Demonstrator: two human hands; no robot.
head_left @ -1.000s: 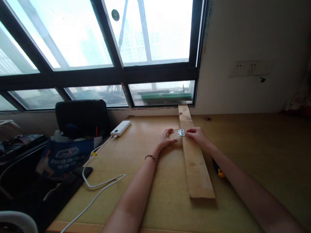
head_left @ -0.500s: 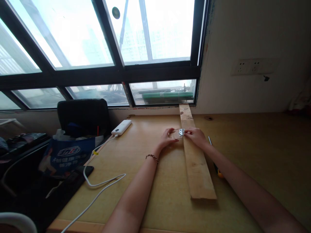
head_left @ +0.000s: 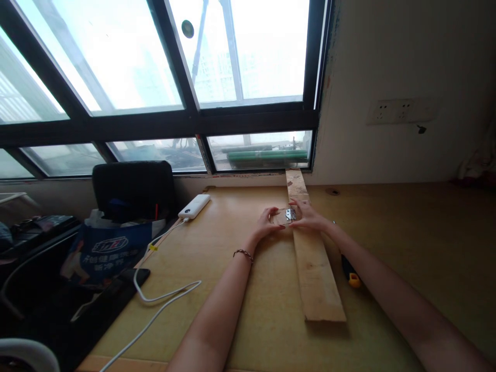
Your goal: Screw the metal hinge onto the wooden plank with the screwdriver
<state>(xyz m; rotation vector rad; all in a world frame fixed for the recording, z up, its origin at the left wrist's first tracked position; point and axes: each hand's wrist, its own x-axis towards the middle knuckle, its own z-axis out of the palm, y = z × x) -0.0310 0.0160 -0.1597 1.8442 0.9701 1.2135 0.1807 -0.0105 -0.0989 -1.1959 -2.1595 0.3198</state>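
Observation:
My left hand (head_left: 265, 223) grips the left end of a small wooden block (head_left: 278, 217), thumb on the near edge and fingers on the far edge. A shiny metal hinge (head_left: 290, 215) lies on top of this block. Around the right side, my right hand (head_left: 309, 216) holds the block in the same way, its thumb and forefinger spanning the far and near edges beside the hinge. Beneath the right hand runs a long wooden plank (head_left: 318, 279), lying lengthwise toward the window. How far the block overlaps the plank is hidden by my fingers.
A dark tool with a yellow end (head_left: 354, 280) lies right of the plank, partly behind my right forearm. On the table's (head_left: 217, 310) left side are a white power bank (head_left: 194, 206) and its white cable (head_left: 166, 297). A black chair (head_left: 134, 186) holds a blue bag (head_left: 112, 253).
My right hand has gone from pinching at the hinge's right edge to a wider grip across the block's right side. The left hand keeps its hold. The view has tilted slightly.

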